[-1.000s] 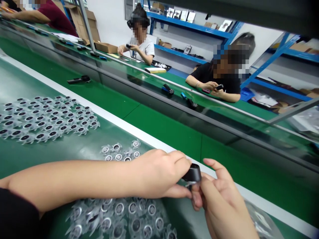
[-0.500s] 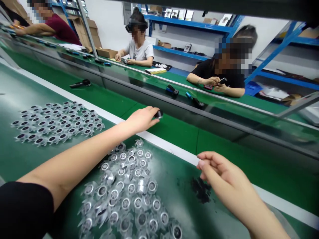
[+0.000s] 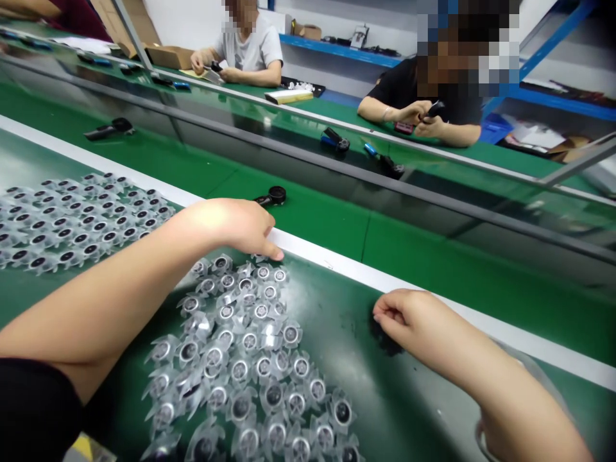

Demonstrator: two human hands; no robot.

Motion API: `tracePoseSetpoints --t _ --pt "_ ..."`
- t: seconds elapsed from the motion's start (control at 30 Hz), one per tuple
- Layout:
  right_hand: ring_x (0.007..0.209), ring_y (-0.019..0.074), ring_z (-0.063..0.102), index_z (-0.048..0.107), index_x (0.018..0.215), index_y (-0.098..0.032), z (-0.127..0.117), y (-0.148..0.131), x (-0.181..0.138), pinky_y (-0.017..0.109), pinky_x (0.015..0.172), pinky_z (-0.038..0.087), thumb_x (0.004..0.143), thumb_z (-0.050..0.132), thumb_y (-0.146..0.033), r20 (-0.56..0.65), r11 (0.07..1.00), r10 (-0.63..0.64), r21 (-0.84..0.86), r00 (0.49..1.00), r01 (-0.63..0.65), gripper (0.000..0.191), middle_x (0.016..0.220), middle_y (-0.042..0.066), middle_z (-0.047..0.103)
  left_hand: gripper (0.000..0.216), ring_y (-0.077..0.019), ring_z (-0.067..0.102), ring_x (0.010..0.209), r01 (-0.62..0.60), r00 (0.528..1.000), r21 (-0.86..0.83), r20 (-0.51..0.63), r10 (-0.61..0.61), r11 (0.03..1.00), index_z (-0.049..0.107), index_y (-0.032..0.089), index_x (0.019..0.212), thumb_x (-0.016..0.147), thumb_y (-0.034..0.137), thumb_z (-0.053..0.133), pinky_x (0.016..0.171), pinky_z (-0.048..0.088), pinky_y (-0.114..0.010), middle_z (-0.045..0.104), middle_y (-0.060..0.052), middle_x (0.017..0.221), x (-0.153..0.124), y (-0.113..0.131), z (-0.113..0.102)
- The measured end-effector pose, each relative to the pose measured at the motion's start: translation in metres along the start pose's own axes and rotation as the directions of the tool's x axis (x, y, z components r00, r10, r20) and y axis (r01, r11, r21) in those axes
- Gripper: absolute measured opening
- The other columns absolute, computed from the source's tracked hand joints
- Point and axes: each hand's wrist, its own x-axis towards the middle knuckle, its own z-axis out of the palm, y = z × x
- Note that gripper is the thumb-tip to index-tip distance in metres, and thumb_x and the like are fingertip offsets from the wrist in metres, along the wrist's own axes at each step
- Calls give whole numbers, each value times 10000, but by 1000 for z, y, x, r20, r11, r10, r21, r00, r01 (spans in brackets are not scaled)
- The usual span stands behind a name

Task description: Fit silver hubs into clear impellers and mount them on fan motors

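My left hand [image 3: 245, 228] is over the upper end of a spread of clear fan blades [image 3: 239, 370] with silver hubs. Its thumb stands apart from the bent fingers, which are partly hidden, and I see nothing held. Just beyond it, a black handheld fan body [image 3: 276, 195] with a round head lies on the green belt [image 3: 322, 228]. My right hand [image 3: 407, 314] is closed in a pinch at a pile of small black pieces [image 3: 389, 343] on the table. Whatever sits between its fingertips is too small to make out.
More fan blades [image 3: 72, 221] with dark centres lie in rows at left. Another black fan body [image 3: 110, 128] rests farther along the belt. Behind a dark rail [image 3: 289, 154] are blue-and-black fan parts [image 3: 335, 140]. Two co-workers sit opposite, handling small parts; a third is partly visible at far left.
My left hand has let go of the black fan body on the belt and drawn back toward the clear blades. My right hand's fingers have closed down at the black pieces. The view has tilted down.
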Motion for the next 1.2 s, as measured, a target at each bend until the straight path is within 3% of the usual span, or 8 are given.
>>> tracePoseSetpoints --t 0.23,0.47,0.53,0.63,0.73,0.8,0.97,1.2 --pt "589 150 531 549 591 -200 13 -19 1 291 581 326 862 498 -92 -10 974 29 -225 1000 -30 297 659 16 632 428 -277 656 708 -73 996 -28 43 74 997 712 193 999 717 509 653 572 400 -327 727 -118 935 7 16 12" --pt "667 233 654 632 661 -132 32 -50 -1 301 558 268 799 512 53 -157 929 85 -345 984 -135 260 754 134 674 303 -208 682 797 -189 962 -214 -238 136 958 691 232 933 790 493 634 636 433 -278 739 -30 894 7 14 8" --pt "684 245 667 635 682 -129 32 -51 0 299 555 290 794 535 43 -193 936 67 -328 979 -129 228 760 136 679 293 -167 683 753 -331 918 -400 -346 194 855 685 217 929 792 476 690 631 450 -253 741 -10 875 1 19 7" --pt "667 198 649 614 739 -170 21 -45 -6 285 573 374 853 565 -67 -231 961 -4 -269 973 -60 161 763 70 676 355 -137 699 713 -511 859 -692 -405 312 509 680 194 1010 760 417 797 618 489 -230 745 -6 863 -11 32 10" --pt "606 135 607 583 801 -219 4 -41 -20 235 565 447 929 520 -203 -377 986 -116 64 919 151 144 707 -10 641 431 -144 736 791 -498 822 -850 -401 405 170 676 181 1084 718 307 866 713 567 -247 757 -18 908 -23 49 16" --pt "582 124 605 595 843 -234 -3 -42 -29 214 525 459 957 507 -254 -514 898 -117 311 850 312 146 692 -25 642 437 -132 739 807 -459 805 -888 -402 436 30 684 174 1082 694 221 880 756 592 -250 760 -23 952 -30 59 19" --pt "569 93 593 635 873 -264 -3 -50 -35 207 545 459 942 579 -235 -654 860 -151 282 742 424 93 731 -54 661 402 -116 744 796 -411 780 -907 -402 480 -92 702 170 1056 693 128 867 777 621 -232 746 2 904 -39 71 23" --pt "665 87 616 606 851 -262 1 -58 -33 210 612 446 933 574 -180 -732 907 -247 56 636 417 121 793 -51 667 420 -119 746 796 -484 760 -872 -459 459 -72 713 173 995 627 82 892 783 631 -212 744 17 879 -42 76 27"
